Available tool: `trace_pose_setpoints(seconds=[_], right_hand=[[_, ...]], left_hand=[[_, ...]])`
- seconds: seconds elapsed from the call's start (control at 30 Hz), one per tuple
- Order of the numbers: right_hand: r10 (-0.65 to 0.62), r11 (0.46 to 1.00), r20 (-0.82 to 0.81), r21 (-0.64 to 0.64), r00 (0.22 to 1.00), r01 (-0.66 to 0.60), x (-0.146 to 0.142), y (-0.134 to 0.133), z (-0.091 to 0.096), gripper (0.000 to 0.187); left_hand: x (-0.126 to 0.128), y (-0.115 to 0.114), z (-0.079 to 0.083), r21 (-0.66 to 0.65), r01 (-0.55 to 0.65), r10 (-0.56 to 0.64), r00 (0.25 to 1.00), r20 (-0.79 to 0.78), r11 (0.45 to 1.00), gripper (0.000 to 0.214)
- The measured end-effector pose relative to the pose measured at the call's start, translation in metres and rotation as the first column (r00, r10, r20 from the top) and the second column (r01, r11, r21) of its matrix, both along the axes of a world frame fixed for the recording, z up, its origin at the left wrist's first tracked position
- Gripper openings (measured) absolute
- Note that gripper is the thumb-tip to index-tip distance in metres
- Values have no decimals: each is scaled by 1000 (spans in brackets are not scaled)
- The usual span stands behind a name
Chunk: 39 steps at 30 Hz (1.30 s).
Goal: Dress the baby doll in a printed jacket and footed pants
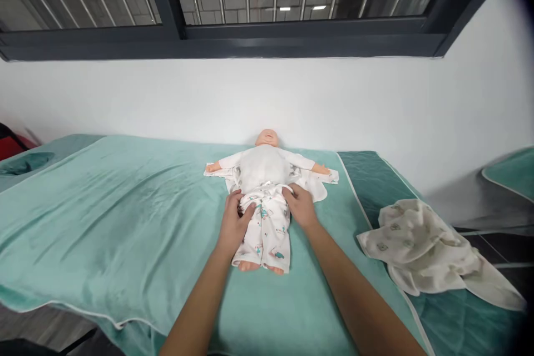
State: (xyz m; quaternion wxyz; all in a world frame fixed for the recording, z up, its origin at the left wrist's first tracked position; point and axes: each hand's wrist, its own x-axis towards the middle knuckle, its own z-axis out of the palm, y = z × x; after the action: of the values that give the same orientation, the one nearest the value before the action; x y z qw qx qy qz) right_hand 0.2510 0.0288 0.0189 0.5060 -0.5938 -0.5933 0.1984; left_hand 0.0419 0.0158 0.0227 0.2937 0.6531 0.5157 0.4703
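A baby doll lies on its back with its head against the wall and its arms spread out. It wears a white long-sleeved top and white printed trousers, with the feet showing below the cuffs. My left hand is closed at the left side of the trousers' waist, thumb over the front and fingertips partly hidden in the cloth. At the opposite side, my right hand pinches the edge of the waistband. An opened printed garment is spread under the doll's torso and arms.
A green blanket covers the bed beneath the doll. To the right lies a crumpled white printed cloth. Behind the bed rises a white wall with a dark-framed window. Something red shows at the far left.
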Motion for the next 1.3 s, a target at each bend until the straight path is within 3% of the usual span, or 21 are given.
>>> trace_pose_setpoints(seconds=[0.13, 0.23, 0.4, 0.67, 0.87, 1.07, 1.13, 1.2, 1.3], right_hand=[[96, 995, 13, -24, 995, -96, -13, -47, -3, 40], [173, 984, -47, -42, 984, -175, -17, -66, -2, 36], [186, 973, -154, -110, 970, -204, -17, -62, 2, 31], [160, 975, -153, -129, 975, -180, -19, -54, 0, 32], [152, 987, -12, -46, 988, -152, -21, -64, 7, 29], [391, 914, 95, -160, 915, -374, -18, -110, 24, 35], [433, 899, 193, -166, 881, -405, -18, -122, 26, 61], [409, 912, 322, -159, 854, -377, -20, -129, 26, 85], [306, 952, 465, -129, 831, -279, -26, -131, 23, 69]], left_hand=[[-2, 0, -2, 34, 9, -10, 1000, 7, 999, 23], [-2, 1, -3, 60, 10, -11, 1000, 1, 998, 24], [-3, -4, -1, 71, 24, -24, 1000, 2, 997, 17], [-22, -46, -4, -1, 99, -98, 993, -67, 995, 14], [-18, -45, -8, 47, 60, -55, 994, -96, 997, 18], [-16, -40, -9, 118, 67, -55, 993, -105, 991, 28], [-16, -41, -7, 101, 63, -53, 994, -100, 993, 25], [-17, -42, -5, 60, 72, -65, 993, -98, 996, 19], [-21, -47, 0, -16, 109, -110, 987, -113, 994, 14]])
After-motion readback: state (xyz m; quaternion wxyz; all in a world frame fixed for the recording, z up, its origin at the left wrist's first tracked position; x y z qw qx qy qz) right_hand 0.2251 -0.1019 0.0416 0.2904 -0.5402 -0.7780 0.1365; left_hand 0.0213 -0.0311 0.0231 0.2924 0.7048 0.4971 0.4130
